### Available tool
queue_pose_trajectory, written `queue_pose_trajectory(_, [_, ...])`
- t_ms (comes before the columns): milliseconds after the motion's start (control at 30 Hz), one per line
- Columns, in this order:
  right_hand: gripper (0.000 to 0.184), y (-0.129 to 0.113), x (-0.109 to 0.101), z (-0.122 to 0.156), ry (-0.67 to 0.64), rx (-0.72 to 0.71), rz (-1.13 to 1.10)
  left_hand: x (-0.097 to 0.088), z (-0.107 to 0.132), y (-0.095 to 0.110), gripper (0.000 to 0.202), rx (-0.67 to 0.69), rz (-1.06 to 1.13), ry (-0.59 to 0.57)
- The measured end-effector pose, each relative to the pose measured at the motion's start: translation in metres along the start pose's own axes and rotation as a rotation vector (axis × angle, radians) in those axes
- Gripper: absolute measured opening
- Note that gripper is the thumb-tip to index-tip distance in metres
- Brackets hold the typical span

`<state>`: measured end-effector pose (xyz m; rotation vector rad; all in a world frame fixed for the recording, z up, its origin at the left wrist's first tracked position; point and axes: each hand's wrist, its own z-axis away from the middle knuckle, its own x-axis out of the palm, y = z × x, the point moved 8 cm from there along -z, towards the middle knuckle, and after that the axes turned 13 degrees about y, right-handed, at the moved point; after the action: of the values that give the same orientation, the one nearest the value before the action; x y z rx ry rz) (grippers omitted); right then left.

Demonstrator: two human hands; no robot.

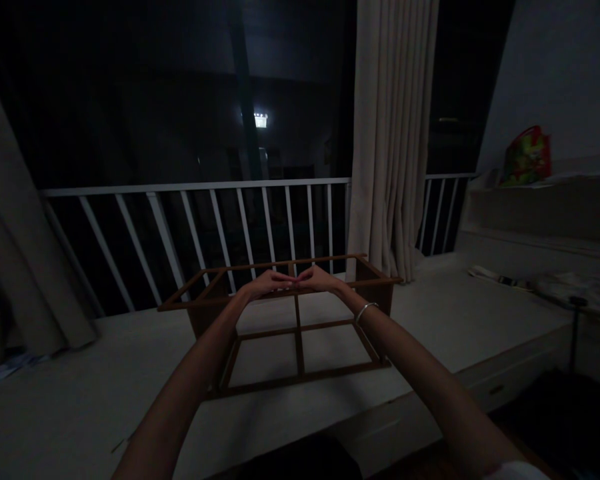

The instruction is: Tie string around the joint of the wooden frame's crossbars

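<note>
A low brown wooden lattice frame (300,347) stands on a pale window-side platform, with thin crossed slats and an open grid. My left hand (267,285) and my right hand (320,280) are held flat with their fingertips meeting in the middle. Both are over the frame's upper rails, and I cannot tell whether they touch the wood. Neither hand grips anything. A silver bangle (367,311) circles my right wrist.
A white railing (195,185) runs behind the frame, in front of a dark window. Beige curtains (393,133) hang at the back. To the right lie crumpled cloth (565,287) and a colourful bag (526,157) on a ledge. The platform's front edge (510,353) drops away at lower right.
</note>
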<state>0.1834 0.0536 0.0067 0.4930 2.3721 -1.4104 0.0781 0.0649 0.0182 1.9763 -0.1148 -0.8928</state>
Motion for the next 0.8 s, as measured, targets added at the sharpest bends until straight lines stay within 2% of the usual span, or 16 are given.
queue_pose_trajectory(333, [0.032,-0.003,0.005,0.003,-0.087,-0.016,-0.044,0.003,-0.006,0.002,0.040,0.068,-0.038,0.076])
queue_pose_trajectory(500, [0.029,0.004,0.007,0.000,-0.116,0.033,-0.100,0.005,-0.007,0.005,0.040,0.088,-0.019,0.084])
queue_pose_trajectory(700, [0.020,-0.003,-0.007,-0.006,0.011,-0.052,-0.175,0.004,-0.007,0.010,0.040,0.078,-0.080,0.093])
queue_pose_trajectory(800, [0.021,0.004,-0.017,-0.008,0.118,0.004,-0.251,0.007,-0.007,0.014,0.038,0.102,-0.108,0.074])
